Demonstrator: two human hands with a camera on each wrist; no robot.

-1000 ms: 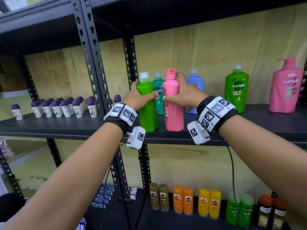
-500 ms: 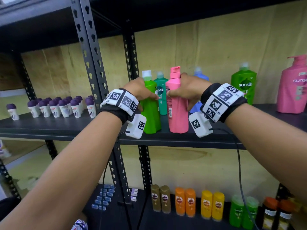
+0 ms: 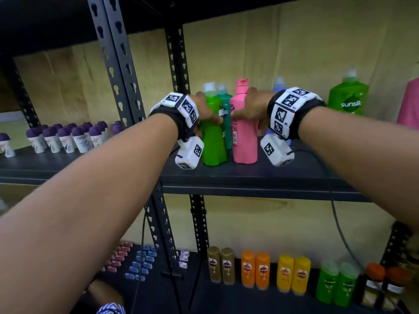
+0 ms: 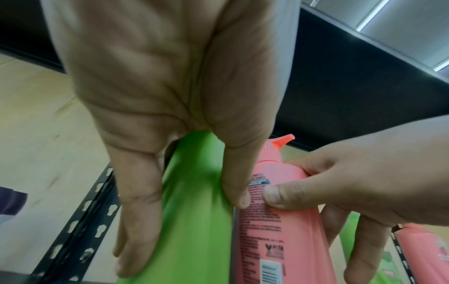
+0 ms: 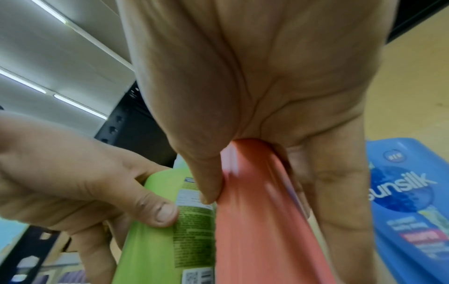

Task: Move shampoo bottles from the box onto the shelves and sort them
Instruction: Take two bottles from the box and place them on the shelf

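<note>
My left hand (image 3: 204, 109) grips a light green shampoo bottle (image 3: 214, 141) standing on the middle shelf (image 3: 249, 177). Thumb and fingers wrap its upper body in the left wrist view, green bottle (image 4: 194, 211). My right hand (image 3: 251, 107) grips a pink shampoo bottle (image 3: 244, 141) upright right beside it, pink bottle (image 5: 262, 221). The two bottles stand side by side, almost touching. A teal bottle (image 3: 225, 105) stands behind them and a blue bottle (image 5: 408, 201) behind my right hand.
A large green Sunsilk bottle (image 3: 349, 96) and a pink pump bottle (image 3: 409, 103) stand further right. Small purple-capped roll-ons (image 3: 68, 137) fill the shelf's left part. A black upright post (image 3: 118, 64) is beside my left wrist. Rows of small bottles (image 3: 263, 270) line the lower shelf.
Both hands have pushed the green and pink bottles a little further back on the shelf, keeping their grip. The camera has moved closer and shifted right.
</note>
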